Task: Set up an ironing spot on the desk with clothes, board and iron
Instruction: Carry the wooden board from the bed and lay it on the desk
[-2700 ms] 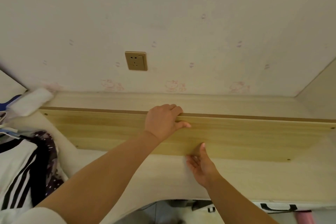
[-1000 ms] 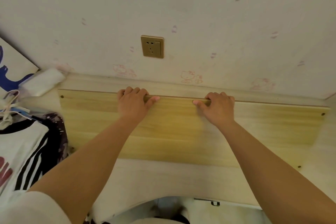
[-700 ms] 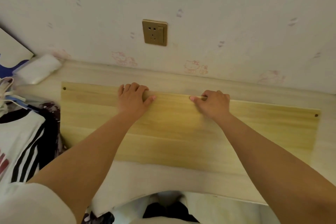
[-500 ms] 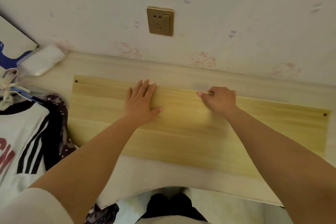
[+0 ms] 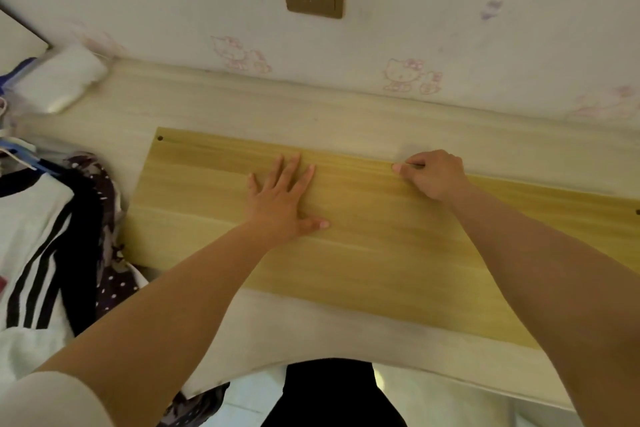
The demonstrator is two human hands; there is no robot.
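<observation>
Board [image 5: 381, 253] flat on desk [image 5: 242, 107], left hand [image 5: 282, 199] pressing

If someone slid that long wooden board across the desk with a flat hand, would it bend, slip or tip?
The wooden board looks rigid: it lies flat with straight edges, so it probably would not bend. Its smooth face rests on the smooth desk, so it likely slides easily under the flat left hand. Lying flat, it should not tip.

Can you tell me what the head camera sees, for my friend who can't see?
A wooden board lies flat on a desk; the left hand presses it flat while the right hand grips its far edge. Clothes lie at the left.
</observation>
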